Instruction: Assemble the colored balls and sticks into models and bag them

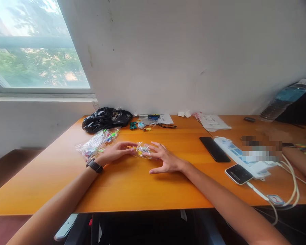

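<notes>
A small clear plastic packet with small coloured pieces inside lies on the table between my hands. My left hand, with a black band on its wrist, pinches the packet's left edge between thumb and fingers. Over the packet's right side, my right hand has its fingers spread, the fingertips at the plastic and the thumb apart from it. What exactly the packet holds is too small to make out. Just behind my left hand lies a larger clear bag of many-coloured pieces.
A black plastic bag sits at the back left, beside small tools and papers. To the right are a black phone, a white power strip, cables and a tilted water bottle. Another person's arm rests at far right.
</notes>
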Demonstrator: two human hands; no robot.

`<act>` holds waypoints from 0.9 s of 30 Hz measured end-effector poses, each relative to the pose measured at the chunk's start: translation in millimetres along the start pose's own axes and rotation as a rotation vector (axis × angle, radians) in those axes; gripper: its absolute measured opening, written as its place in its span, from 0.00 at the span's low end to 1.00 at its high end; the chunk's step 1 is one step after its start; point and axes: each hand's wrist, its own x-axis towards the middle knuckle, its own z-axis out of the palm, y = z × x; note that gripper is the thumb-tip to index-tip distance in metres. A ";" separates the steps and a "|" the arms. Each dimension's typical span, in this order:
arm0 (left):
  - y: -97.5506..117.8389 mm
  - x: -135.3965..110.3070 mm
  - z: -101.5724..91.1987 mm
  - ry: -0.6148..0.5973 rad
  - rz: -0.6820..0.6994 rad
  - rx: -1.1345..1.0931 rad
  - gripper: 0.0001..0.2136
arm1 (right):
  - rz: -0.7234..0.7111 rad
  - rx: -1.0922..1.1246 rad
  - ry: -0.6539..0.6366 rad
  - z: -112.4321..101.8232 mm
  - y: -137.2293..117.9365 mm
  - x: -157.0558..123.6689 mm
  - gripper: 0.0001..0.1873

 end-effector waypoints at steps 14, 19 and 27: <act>5.9 -0.8 8.4 -0.098 0.046 -0.020 0.21 | -0.118 -0.010 0.014 5.7 -11.1 3.4 0.38; 1.4 2.8 8.8 -0.020 0.072 0.011 0.21 | -0.078 0.032 0.078 0.5 -13.6 4.4 0.29; -13.3 10.8 1.1 0.180 0.117 0.092 0.23 | -0.103 0.066 0.140 -7.6 -16.3 3.6 0.20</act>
